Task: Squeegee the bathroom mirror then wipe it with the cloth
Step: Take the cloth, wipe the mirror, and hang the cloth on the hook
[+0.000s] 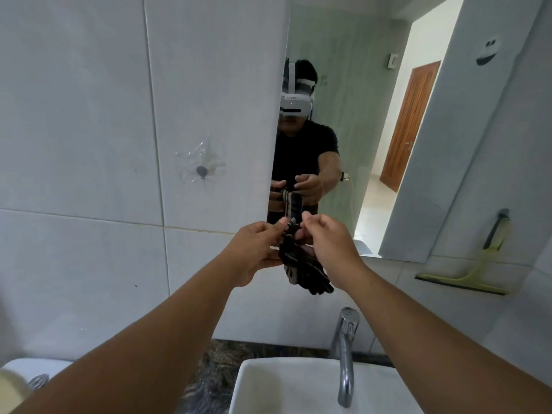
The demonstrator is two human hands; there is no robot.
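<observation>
A dark striped cloth (pixel 301 270) hangs bunched between my two hands, just in front of the mirror's lower left corner. My left hand (pixel 257 249) pinches its upper edge from the left. My right hand (pixel 328 237) pinches the same edge from the right, fingers curled. The mirror (pixel 373 85) fills the upper right and reflects a person holding the cloth. A yellow-green squeegee (pixel 466 282) with a dark handle hangs on the tiled wall below the mirror's right end, apart from both hands.
A chrome tap (pixel 346 354) rises over the white basin (pixel 268 389) directly below my arms. A dark marbled counter (pixel 215 369) lies left of the basin. A clear stick-on hook (pixel 201 170) sits on the white tiles at left.
</observation>
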